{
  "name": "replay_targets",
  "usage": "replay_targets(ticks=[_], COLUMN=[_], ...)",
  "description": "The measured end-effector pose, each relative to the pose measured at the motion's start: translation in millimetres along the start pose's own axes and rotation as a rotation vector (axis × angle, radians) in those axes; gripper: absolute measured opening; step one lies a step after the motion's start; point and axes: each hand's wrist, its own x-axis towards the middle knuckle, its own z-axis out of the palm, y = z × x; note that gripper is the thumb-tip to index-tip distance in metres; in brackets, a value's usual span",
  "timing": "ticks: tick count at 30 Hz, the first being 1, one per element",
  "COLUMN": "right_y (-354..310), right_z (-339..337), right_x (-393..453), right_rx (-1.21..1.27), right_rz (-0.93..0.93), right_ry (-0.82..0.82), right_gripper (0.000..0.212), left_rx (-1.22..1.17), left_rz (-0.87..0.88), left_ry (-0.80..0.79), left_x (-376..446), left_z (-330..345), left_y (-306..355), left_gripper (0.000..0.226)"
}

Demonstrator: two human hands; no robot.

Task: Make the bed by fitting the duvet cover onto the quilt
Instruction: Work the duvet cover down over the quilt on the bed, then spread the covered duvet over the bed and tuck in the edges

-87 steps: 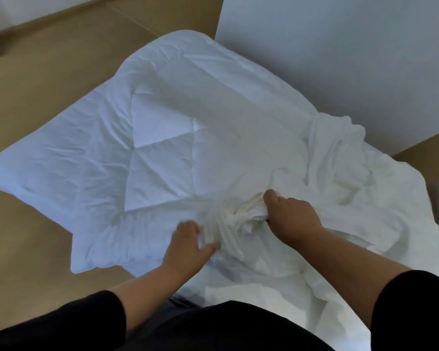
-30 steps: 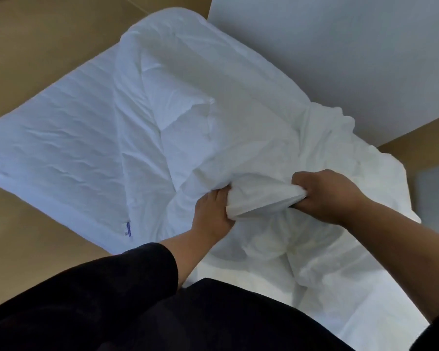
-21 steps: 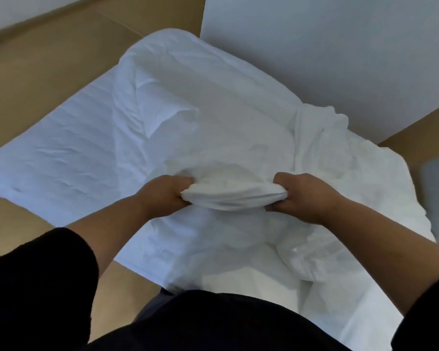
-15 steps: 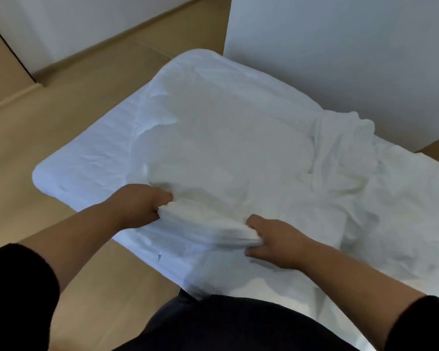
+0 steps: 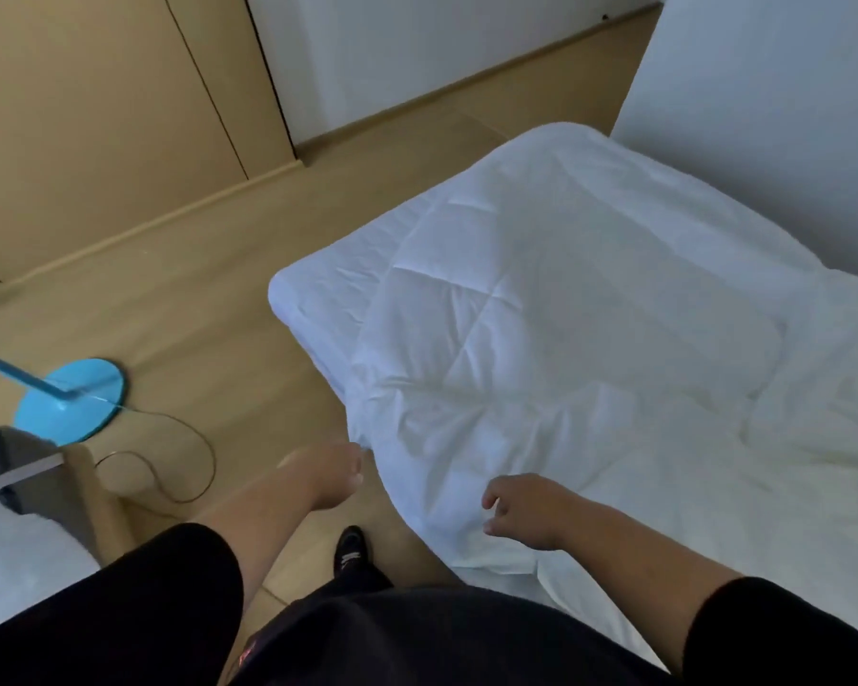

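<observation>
Hands (image 5: 521, 507) perhaps off quilt (image 5: 541, 339) edge

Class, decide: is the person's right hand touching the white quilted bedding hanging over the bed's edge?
Cannot tell. In the head view the right hand overlaps the white quilted bedding, fingers loosely spread, but neither contact nor a gap shows plainly.

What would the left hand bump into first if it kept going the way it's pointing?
Most likely the quilt. The left hand reaches forward with its fingertips right beside the quilt's hanging corner, so that white edge comes first. Whether they already touch is unclear.
</observation>
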Motion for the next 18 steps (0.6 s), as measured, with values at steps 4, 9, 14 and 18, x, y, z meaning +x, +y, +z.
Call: replay_targets(ticks=[4, 9, 14, 18], right_y=[-73, -185, -308, -393], right_z=[-23, -43, -50, -65], right_x=[26, 81, 156, 193], right_rx=[-0.055, -0.199, -0.214, -0.219], right_rz=[-0.067, -0.121, -0.135, -0.183], right_ry=[0.137, 0.286, 0.309, 0.313], right_gripper=[0.020, 0.022, 0.022, 0.022], left_rx=[-0.129, -0.240, -0.314, -0.321], left_rz=[-0.066, -0.170, -0.272, -0.311], left_ry=[0.082, 0.149, 0.168, 0.179], left_x=[-33, -69, -89, -97], left_z=[-21, -35, -48, -76], left_y=[-56, -166, -297, -375], left_gripper=[0.026, 0.018, 0.020, 0.018])
